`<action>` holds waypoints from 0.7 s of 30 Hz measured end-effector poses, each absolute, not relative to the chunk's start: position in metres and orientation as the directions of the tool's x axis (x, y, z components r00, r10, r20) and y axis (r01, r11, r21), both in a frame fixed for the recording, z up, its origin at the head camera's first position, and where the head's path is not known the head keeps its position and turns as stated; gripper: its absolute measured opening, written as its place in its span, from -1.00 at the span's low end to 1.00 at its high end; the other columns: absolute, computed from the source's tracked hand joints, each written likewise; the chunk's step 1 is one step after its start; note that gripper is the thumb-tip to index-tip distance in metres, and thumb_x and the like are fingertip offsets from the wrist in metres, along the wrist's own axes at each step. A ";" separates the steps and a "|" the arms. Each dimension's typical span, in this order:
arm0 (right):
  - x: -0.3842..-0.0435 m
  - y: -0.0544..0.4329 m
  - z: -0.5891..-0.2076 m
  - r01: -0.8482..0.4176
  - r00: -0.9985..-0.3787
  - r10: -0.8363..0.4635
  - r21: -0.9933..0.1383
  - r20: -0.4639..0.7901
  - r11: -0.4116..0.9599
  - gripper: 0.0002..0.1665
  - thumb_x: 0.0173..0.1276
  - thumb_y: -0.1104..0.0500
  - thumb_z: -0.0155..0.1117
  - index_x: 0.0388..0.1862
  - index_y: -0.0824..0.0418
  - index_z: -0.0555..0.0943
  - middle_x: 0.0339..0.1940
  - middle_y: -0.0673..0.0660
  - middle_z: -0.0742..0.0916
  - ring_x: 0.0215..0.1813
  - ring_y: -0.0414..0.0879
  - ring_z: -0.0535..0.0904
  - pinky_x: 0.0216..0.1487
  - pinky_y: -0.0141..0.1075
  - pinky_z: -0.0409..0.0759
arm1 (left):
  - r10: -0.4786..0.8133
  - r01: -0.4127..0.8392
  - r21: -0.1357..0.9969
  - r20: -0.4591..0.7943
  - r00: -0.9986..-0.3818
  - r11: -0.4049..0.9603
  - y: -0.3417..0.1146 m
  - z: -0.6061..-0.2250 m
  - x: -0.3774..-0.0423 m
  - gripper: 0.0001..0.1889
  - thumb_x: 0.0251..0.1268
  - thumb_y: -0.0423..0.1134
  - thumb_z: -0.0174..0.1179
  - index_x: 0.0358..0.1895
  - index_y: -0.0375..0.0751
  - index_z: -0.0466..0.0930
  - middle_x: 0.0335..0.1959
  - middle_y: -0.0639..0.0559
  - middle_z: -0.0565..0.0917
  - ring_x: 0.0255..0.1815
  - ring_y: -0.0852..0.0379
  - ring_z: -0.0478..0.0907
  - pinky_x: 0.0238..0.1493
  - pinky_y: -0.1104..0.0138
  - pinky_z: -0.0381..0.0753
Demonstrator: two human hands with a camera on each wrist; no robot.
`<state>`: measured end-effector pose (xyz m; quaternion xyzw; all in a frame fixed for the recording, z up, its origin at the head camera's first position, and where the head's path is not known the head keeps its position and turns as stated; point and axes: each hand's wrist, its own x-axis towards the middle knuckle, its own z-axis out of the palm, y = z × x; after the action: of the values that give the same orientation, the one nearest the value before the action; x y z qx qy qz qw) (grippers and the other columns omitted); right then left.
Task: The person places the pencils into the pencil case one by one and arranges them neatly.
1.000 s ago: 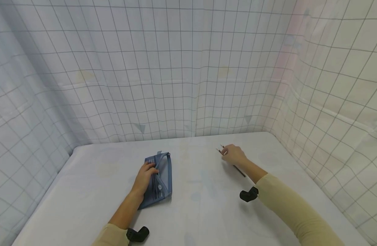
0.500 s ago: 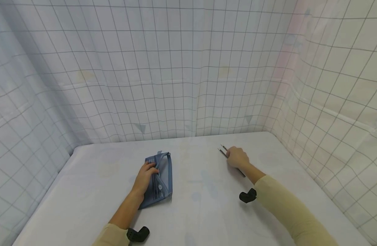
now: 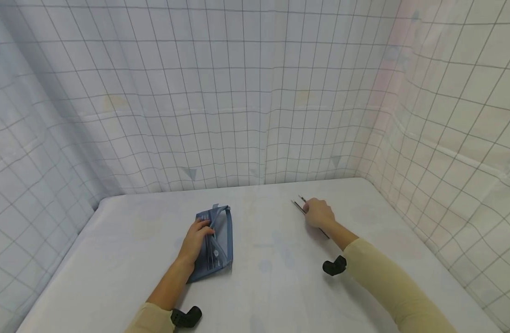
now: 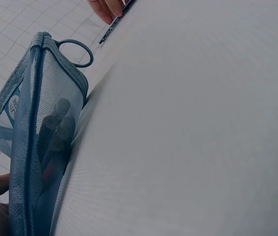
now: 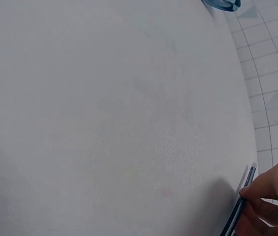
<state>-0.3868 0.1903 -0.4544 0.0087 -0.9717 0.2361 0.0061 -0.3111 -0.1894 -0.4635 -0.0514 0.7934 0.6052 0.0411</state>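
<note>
My left hand (image 3: 193,243) grips a blue mesh zip pouch (image 3: 202,266) lying on the table at centre left, thumb at its gaping mouth. The left wrist view shows the pouch's see-through side (image 4: 55,98), with dark rounded shapes behind the mesh and a loop (image 4: 82,51) at one end. At the table's right, my right hand (image 3: 320,214) pinches a slim dark pen-like stick (image 3: 298,206). A second slim stick (image 3: 302,199) lies alongside, partly hidden by the hand. In the right wrist view, thumb and fingers (image 5: 262,189) close on the dark stick (image 5: 234,214) at the tabletop.
A white cloth-covered table (image 3: 259,286) spans the space between the hands. Grid-patterned curtains (image 3: 246,115) rise behind it and on both sides. A black wrist device sits by each sleeve, one left (image 3: 187,317) and one right (image 3: 334,265).
My right hand has shifted slightly right and nearer along the sticks, and the nearer stick's tip has slid a little left in the last half second. My left hand and the pouch have stayed put.
</note>
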 end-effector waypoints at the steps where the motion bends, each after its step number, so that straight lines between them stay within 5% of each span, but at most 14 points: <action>1: -0.386 0.189 -0.454 -0.016 -1.000 -0.010 -0.473 0.015 0.881 -0.66 0.34 0.35 0.21 0.07 0.35 0.71 -0.04 0.29 0.76 -0.08 0.16 0.70 -0.16 -0.02 0.67 | -0.032 -0.132 0.956 -0.128 -0.991 0.261 -0.189 -0.463 -0.311 -0.30 0.35 -0.17 0.04 0.54 -0.37 0.28 0.70 -0.22 -0.16 0.67 -0.30 -0.37 0.53 -0.19 -0.35; 21: -0.380 0.171 -0.442 -0.013 -1.000 -0.022 -0.641 -0.006 0.767 -0.74 0.33 0.36 0.31 -0.01 0.37 0.73 -0.09 0.26 0.74 -0.18 0.05 0.68 -0.22 -0.16 0.66 | -0.022 -0.119 0.955 -0.118 -0.993 0.271 -0.190 -0.464 -0.310 -0.30 0.36 -0.15 0.04 0.53 -0.37 0.28 0.70 -0.23 -0.17 0.66 -0.31 -0.37 0.54 -0.19 -0.35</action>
<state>-0.3796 0.1709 -0.4423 0.0095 -0.9399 0.3412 -0.0066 -0.3101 -0.1900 -0.4640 -0.0445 0.7963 0.6020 0.0404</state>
